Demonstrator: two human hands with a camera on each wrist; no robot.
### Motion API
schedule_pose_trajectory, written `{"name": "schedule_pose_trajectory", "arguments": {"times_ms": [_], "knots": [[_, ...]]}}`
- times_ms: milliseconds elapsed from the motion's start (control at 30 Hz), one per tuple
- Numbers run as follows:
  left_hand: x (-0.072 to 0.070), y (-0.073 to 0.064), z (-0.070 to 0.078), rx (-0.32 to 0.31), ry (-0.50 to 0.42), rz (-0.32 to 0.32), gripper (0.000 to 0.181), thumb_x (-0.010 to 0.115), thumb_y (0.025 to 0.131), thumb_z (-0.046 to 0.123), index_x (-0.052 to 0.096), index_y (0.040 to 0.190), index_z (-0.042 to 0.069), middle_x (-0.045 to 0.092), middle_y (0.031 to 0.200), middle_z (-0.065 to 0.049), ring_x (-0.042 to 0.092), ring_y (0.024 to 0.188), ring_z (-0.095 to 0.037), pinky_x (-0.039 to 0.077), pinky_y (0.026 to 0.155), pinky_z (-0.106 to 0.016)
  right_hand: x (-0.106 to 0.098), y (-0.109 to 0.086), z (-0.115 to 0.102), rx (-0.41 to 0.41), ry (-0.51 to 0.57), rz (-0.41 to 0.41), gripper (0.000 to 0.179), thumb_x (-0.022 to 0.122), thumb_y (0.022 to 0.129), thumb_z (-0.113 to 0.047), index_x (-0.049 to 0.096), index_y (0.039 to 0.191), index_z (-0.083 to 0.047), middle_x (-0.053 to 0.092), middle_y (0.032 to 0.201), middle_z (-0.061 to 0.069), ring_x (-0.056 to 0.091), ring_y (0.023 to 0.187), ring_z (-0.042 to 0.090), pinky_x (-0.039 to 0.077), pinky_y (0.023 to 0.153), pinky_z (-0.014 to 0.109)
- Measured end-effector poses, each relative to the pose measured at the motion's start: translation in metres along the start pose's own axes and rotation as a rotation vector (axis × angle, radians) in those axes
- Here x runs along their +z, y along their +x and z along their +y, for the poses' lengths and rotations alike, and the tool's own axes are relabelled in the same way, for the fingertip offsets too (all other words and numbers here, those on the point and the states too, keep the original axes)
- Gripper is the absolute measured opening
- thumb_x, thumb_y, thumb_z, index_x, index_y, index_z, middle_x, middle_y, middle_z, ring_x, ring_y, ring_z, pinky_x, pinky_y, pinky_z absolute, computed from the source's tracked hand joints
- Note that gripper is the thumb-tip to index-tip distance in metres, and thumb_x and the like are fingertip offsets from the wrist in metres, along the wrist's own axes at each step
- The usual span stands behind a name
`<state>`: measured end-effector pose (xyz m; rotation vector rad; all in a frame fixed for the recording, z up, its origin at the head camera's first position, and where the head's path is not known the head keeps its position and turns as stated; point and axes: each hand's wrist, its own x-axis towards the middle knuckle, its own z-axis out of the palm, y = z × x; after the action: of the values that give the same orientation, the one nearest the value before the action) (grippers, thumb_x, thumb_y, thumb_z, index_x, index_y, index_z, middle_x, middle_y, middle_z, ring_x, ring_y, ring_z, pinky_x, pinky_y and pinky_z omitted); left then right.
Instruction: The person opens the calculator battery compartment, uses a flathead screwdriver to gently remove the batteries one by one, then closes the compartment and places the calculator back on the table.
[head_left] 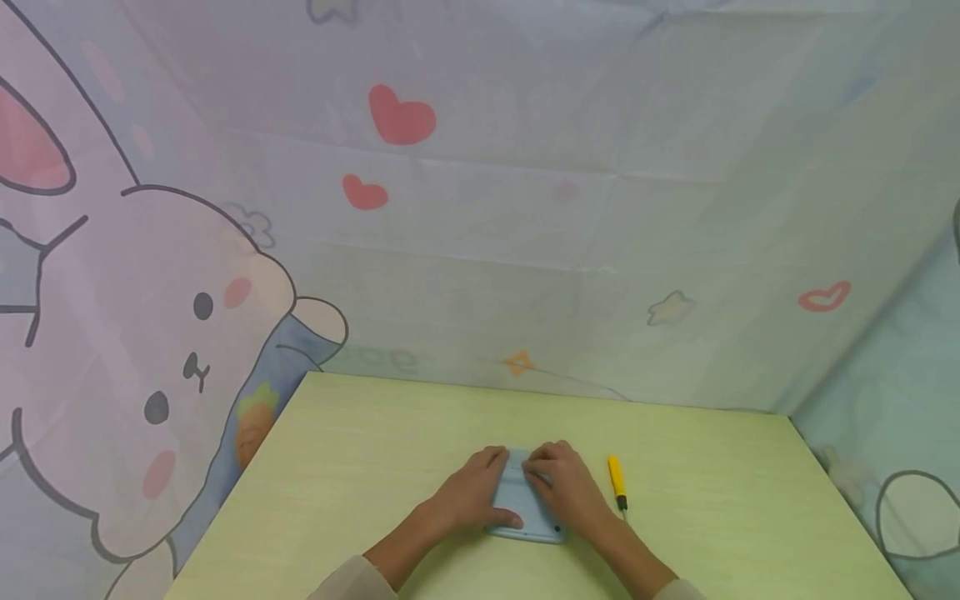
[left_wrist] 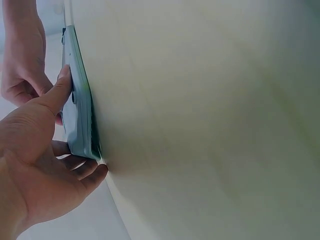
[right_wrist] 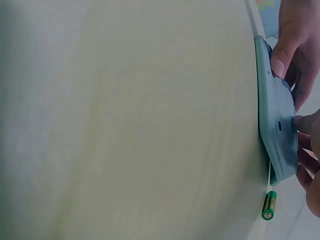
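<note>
A flat light-blue plastic device (head_left: 525,508), shaped like a calculator lying face down, rests on the table between both hands. My left hand (head_left: 474,492) grips its left side, thumb across the near part of the back and fingers around the far edge. On the upper part of the back, my right hand (head_left: 566,483) works with bent fingers, thumb and fingertips close together; I cannot tell what they hold. In the right wrist view, a green battery (right_wrist: 269,205) lies just past the device's end. The right hand (right_wrist: 311,150) partly leaves that view.
A screwdriver (head_left: 617,483) with a yellow handle lies right of the right hand, its shaft toward the near side and partly behind the forearm. The pale yellow-green table (head_left: 375,433) ends at a cloth backdrop (head_left: 487,250) printed with a rabbit and hearts.
</note>
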<state>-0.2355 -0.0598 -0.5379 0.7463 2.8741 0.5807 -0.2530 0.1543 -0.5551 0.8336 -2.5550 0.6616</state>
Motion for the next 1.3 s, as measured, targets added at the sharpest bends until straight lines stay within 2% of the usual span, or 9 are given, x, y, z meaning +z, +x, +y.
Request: {"name": "schedule_pose_trajectory", "arguments": {"times_ms": [100,300,400,533,700,1033,1300], "knots": [[-0.0007,-0.0003,0.0005,-0.001,-0.005,0.0,0.11,0.083,0.085,0.06,0.035,0.163,-0.001,0.038,0.165,-0.015,0.039,0.152,-0.032,0.044,0.116,-0.046,0.0011,-0.0004,0.002,0.026,0.018,-0.007,0.012,0.085,0.09,-0.009,0.085,0.102,-0.011,0.072,0.102,-0.003,0.059,0.095,0.017,0.054,0.082,0.036],[0.0,-0.0001,0.0009,0.001,0.003,0.007,0.11,0.084,0.084,0.059,0.036,0.162,-0.001,0.039,0.164,-0.015,0.04,0.151,-0.032,0.044,0.116,-0.044,0.0016,0.0013,0.0042,0.24,0.139,-0.05,0.014,0.084,0.091,-0.011,0.081,0.103,-0.018,0.07,0.107,-0.004,0.058,0.099,0.016,0.053,0.086,0.04],[0.0003,-0.0002,0.001,0.0,0.001,0.007,0.11,0.085,0.084,0.059,0.036,0.162,-0.001,0.04,0.164,-0.015,0.041,0.15,-0.031,0.045,0.115,-0.045,0.0005,0.0015,0.0044,0.289,0.179,-0.067,0.015,0.083,0.092,-0.012,0.079,0.106,-0.016,0.07,0.109,-0.002,0.057,0.1,0.017,0.051,0.085,0.039],[0.0008,0.0,-0.0001,0.004,-0.004,0.005,0.109,0.084,0.085,0.059,0.035,0.162,0.0,0.039,0.164,-0.015,0.04,0.15,-0.031,0.045,0.115,-0.045,-0.0003,0.001,0.0044,0.31,0.196,-0.061,0.02,0.083,0.093,-0.014,0.075,0.11,-0.011,0.071,0.11,0.0,0.058,0.101,0.019,0.051,0.088,0.042],[0.0012,0.0002,-0.0013,0.012,-0.01,0.009,0.108,0.083,0.086,0.058,0.034,0.163,0.0,0.039,0.165,-0.014,0.04,0.15,-0.031,0.045,0.115,-0.045,0.0006,0.0007,0.0052,0.323,0.197,-0.036,0.017,0.084,0.092,-0.015,0.076,0.105,-0.011,0.071,0.106,0.0,0.058,0.1,0.019,0.051,0.088,0.042],[0.0018,0.0007,-0.0011,0.005,0.004,0.007,0.108,0.085,0.085,0.059,0.036,0.162,0.0,0.04,0.164,-0.014,0.041,0.15,-0.031,0.046,0.115,-0.044,0.0027,-0.0016,0.005,0.274,0.159,-0.007,0.014,0.086,0.089,-0.015,0.081,0.101,-0.01,0.073,0.106,0.001,0.062,0.101,0.022,0.054,0.091,0.047],[0.002,0.0001,-0.0013,-0.006,-0.013,-0.005,0.109,0.082,0.086,0.06,0.034,0.163,0.001,0.038,0.166,-0.014,0.04,0.151,-0.032,0.045,0.115,-0.046,0.0044,-0.0031,0.0097,0.257,0.167,-0.002,0.014,0.087,0.089,-0.018,0.081,0.1,-0.013,0.073,0.105,-0.003,0.062,0.1,0.018,0.054,0.088,0.041]]}}
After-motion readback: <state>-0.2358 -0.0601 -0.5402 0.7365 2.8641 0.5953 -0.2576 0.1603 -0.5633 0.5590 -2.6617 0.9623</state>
